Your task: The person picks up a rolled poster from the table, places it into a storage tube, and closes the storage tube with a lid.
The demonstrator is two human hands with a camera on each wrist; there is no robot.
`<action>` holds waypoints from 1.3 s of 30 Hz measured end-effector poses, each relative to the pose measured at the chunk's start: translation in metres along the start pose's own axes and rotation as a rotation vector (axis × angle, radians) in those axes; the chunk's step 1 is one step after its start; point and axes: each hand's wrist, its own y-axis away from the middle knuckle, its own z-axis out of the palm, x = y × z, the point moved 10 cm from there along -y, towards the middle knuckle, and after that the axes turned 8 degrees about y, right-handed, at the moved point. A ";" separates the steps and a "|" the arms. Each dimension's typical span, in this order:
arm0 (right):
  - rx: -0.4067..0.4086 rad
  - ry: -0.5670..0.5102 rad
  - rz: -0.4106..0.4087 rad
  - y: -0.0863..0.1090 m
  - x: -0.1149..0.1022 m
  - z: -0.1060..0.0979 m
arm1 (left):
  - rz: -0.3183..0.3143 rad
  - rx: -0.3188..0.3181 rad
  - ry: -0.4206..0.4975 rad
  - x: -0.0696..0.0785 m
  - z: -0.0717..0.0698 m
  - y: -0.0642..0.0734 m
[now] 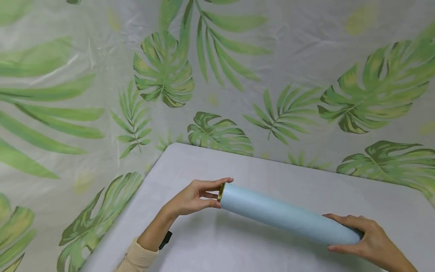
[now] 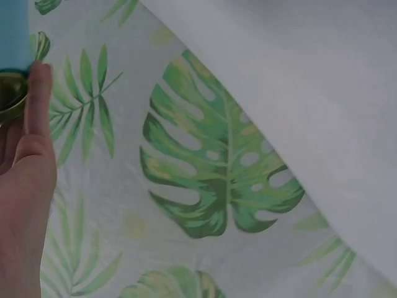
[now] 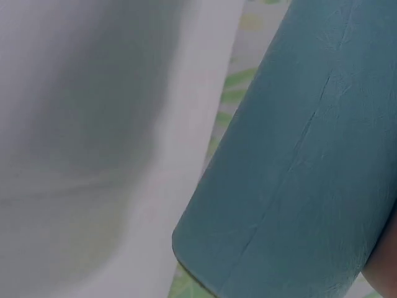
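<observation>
A long light blue tube (image 1: 285, 213) is held slantwise above the white table, its left end higher in the head view. At that left end, a gold rim (image 1: 221, 193) lies between the fingers and thumb of my left hand (image 1: 190, 197), which pinches it. My right hand (image 1: 372, 235) grips the other end, thumb and fingers on opposite sides. In the left wrist view the gold end (image 2: 12, 94) looks recessed, beside the left fingers. The right wrist view shows the tube's surface (image 3: 285, 155) with a thin lengthwise crease; only a sliver of the right hand appears there.
Beneath the hands is a white table (image 1: 210, 160) with rounded corners, the tube's shadow falling on it. A sheet with green leaf prints (image 1: 292, 71) covers what lies behind and to the left. A black strap piece (image 1: 165, 240) is at the left wrist, by a beige sleeve (image 1: 141, 257).
</observation>
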 end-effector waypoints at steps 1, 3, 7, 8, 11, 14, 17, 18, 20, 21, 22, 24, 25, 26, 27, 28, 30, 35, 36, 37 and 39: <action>-0.009 0.006 0.002 0.000 0.001 0.002 | -0.022 0.006 -0.006 -0.004 -0.001 0.000; -0.015 0.024 0.010 -0.002 0.003 0.005 | -0.070 0.032 -0.021 -0.014 -0.006 0.000; -0.050 0.030 0.038 -0.007 0.010 0.012 | -0.157 0.074 -0.020 -0.033 -0.015 0.002; -0.068 0.033 0.051 -0.008 0.012 0.016 | -0.177 0.079 -0.026 -0.038 -0.017 0.004; -0.141 0.037 0.082 -0.015 0.020 0.028 | -0.224 0.075 -0.054 -0.052 -0.019 0.007; -0.197 0.046 0.091 -0.024 0.026 0.039 | -0.275 0.081 -0.111 -0.062 -0.024 0.008; -0.233 0.039 0.084 -0.034 0.029 0.048 | -0.309 0.080 -0.178 -0.068 -0.029 0.007; -0.246 0.042 0.089 -0.037 0.031 0.050 | -0.316 0.077 -0.202 -0.069 -0.030 0.006; -0.268 0.045 0.093 -0.043 0.032 0.054 | -0.317 0.069 -0.239 -0.070 -0.033 0.004; -0.279 0.047 0.101 -0.046 0.032 0.056 | -0.323 0.068 -0.247 -0.071 -0.034 0.004; -0.285 0.051 0.108 -0.048 0.032 0.057 | -0.330 0.069 -0.252 -0.073 -0.036 0.004; -0.284 0.061 0.098 -0.053 0.030 0.058 | -0.343 0.072 -0.264 -0.076 -0.039 0.003; -0.281 0.064 0.093 -0.054 0.029 0.058 | -0.349 0.072 -0.269 -0.078 -0.041 0.003; -0.273 0.071 0.086 -0.055 0.027 0.058 | -0.352 0.071 -0.277 -0.079 -0.042 0.003; -0.266 0.073 0.080 -0.056 0.026 0.058 | -0.361 0.072 -0.283 -0.082 -0.043 0.002; -0.257 0.075 0.071 -0.057 0.024 0.058 | -0.369 0.072 -0.287 -0.084 -0.044 0.002; -0.242 0.084 0.058 -0.059 0.022 0.059 | -0.380 0.071 -0.297 -0.088 -0.046 0.001; -0.214 0.113 0.052 -0.059 0.021 0.061 | -0.389 0.058 -0.329 -0.096 -0.046 0.000; -0.211 0.119 0.050 -0.059 0.021 0.061 | -0.389 0.056 -0.331 -0.097 -0.046 0.000; -0.204 0.125 0.047 -0.059 0.021 0.061 | -0.389 0.053 -0.333 -0.098 -0.046 0.000; -0.192 0.137 0.040 -0.059 0.020 0.060 | -0.394 0.051 -0.326 -0.100 -0.046 0.000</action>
